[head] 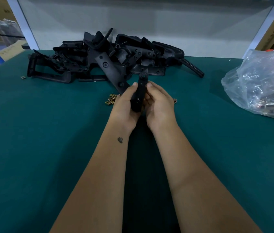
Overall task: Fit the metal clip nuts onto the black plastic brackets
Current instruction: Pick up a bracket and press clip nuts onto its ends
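Note:
A long black plastic bracket [140, 89] stands nearly upright above the green table, held between both hands. My left hand [124, 108] grips its lower part from the left, thumb on the bracket's face. My right hand [159, 105] holds it from the right, fingers curled behind it and thumb at its edge. A small heap of brass-coloured clip nuts [110, 99] lies on the table just left of my left hand. One more clip nut [175, 100] peeks out right of my right hand. Whether a nut sits between my fingers is hidden.
A pile of black plastic brackets [102, 56] fills the far middle of the green table [49, 132]. A clear plastic bag of metal parts [264, 84] lies at the right edge. A single nut [22, 77] lies far left. Cardboard boxes stand beyond the table.

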### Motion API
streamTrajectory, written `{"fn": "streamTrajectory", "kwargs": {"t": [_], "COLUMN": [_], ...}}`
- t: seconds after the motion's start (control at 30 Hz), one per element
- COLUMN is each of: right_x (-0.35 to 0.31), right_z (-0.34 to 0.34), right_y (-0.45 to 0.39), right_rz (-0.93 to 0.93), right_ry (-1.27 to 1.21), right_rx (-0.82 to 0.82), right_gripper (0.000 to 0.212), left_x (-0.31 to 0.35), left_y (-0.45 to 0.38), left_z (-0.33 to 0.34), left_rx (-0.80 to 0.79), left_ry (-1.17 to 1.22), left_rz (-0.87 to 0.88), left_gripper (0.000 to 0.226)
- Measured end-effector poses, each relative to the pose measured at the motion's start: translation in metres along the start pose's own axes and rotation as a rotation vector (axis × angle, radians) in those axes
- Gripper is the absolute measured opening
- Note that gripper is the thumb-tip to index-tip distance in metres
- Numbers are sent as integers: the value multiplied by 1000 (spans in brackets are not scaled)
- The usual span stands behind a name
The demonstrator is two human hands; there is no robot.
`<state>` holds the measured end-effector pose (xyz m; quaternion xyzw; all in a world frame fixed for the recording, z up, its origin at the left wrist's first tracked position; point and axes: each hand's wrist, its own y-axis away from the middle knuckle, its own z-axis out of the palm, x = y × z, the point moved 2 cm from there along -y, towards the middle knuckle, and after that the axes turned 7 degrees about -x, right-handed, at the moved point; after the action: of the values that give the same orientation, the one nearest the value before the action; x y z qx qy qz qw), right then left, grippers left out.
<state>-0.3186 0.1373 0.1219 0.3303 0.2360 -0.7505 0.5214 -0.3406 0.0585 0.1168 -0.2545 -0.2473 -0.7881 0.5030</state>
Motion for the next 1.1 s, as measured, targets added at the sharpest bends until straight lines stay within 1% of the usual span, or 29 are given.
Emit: {"fn": "streamTrajectory", "kwargs": {"t": [0.07, 0.17, 0.2, 0.4, 0.67, 0.7, 0.8, 0.83, 0.93, 1.0, 1.1], "right_x": [0, -1, -1, -2, -4, -4, -4, -3, -3, -5, -6], "right_z": [0, 0, 0, 1, 4, 3, 3, 3, 1, 1, 2], "right_y": [1, 2, 2, 4, 6, 5, 4, 4, 6, 7, 8], "right_rz": [9, 8, 4, -18, -54, -62, -89, -107, -157, -173, -182], "right_ry": [-3, -62, -74, 21, 69, 86, 140, 168, 238, 253, 294], "right_rx": [2, 16, 18, -15, -31, -26, 4, 26, 87, 87, 71], "right_gripper": [10, 11, 12, 13, 15, 15, 13, 14, 32, 43, 47], "left_x": [-2, -1, -1, -2, 0, 0, 0, 1, 0, 0, -1], "left_y": [-1, -1, -1, -1, -2, -1, -2, -2, -2, -1, 0], "left_z": [0, 0, 0, -2, -4, -4, -4, -3, -4, -4, -1], "left_rx": [-4, -30, -34, -38, -28, -17, 42, 48, 53, 54, 25], "left_ry": [16, 11, 11, 42, 34, 24, -20, -38, -101, -155, -276], "left_rz": [-1, 3, 5, 23, 28, 27, 40, 54, 70, 75, 90], "left_gripper": [35, 17, 15, 14, 13, 15, 38, 42, 39, 36, 44]}}
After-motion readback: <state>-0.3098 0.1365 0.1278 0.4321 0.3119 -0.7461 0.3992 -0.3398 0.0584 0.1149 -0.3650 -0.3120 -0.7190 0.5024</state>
